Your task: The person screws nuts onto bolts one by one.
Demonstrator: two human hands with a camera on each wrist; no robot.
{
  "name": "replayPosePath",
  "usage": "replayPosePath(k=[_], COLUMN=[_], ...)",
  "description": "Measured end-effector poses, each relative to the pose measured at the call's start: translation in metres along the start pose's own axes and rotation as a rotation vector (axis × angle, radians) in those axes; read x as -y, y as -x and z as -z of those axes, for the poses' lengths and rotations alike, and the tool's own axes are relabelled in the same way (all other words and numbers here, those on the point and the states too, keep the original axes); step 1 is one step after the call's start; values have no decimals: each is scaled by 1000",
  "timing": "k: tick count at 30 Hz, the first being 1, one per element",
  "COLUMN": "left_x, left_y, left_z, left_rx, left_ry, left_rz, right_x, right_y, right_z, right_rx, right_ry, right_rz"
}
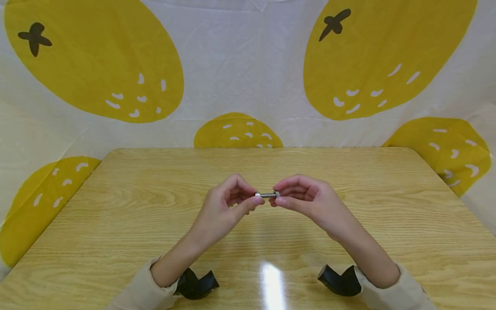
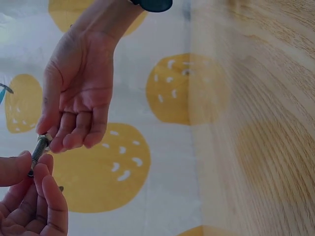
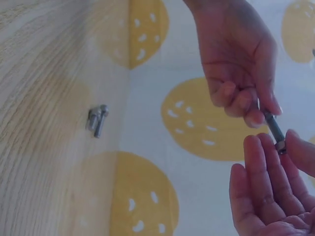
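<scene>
Between the two hands a silver metal bolt [image 1: 267,195] is held level above the wooden table in the head view. My left hand [image 1: 222,206] pinches its left end between thumb and fingertips, where a short bright end shows. With thumb and fingers my right hand [image 1: 310,200] pinches the other end, which carries a wider six-sided piece [image 2: 45,137]; I cannot tell whether that is a nut or the head. Threads show along the shank [image 2: 37,151] in the left wrist view.
Two more silver bolts [image 3: 98,120] lie close together on the table [image 3: 54,162] in the right wrist view. A white cloth [image 1: 244,64] with big yellow fruit shapes hangs behind the table. Black wrist mounts [image 1: 197,284] sit at both sleeves.
</scene>
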State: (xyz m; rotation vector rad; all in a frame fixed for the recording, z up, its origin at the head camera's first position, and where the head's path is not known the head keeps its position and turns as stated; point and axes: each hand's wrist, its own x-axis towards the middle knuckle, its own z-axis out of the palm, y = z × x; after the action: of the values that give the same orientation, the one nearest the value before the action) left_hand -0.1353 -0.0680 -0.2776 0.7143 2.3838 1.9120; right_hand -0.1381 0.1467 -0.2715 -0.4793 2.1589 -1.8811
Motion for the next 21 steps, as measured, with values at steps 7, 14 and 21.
replayPosePath(k=[7,14,21], left_x=[0,-2,-3], left_y=[1,2,2], left_z=[1,3,3], left_rx=[-8,-5,3], left_ry=[-18,-32,-28], left_rz=[-40,-66,-88], right_x=[2,0,0], right_y=[4,6,5], right_z=[-4,-8,-10], right_rx=[-72,-189,-217], right_ry=[165,432,537], right_rz=[115,384,597])
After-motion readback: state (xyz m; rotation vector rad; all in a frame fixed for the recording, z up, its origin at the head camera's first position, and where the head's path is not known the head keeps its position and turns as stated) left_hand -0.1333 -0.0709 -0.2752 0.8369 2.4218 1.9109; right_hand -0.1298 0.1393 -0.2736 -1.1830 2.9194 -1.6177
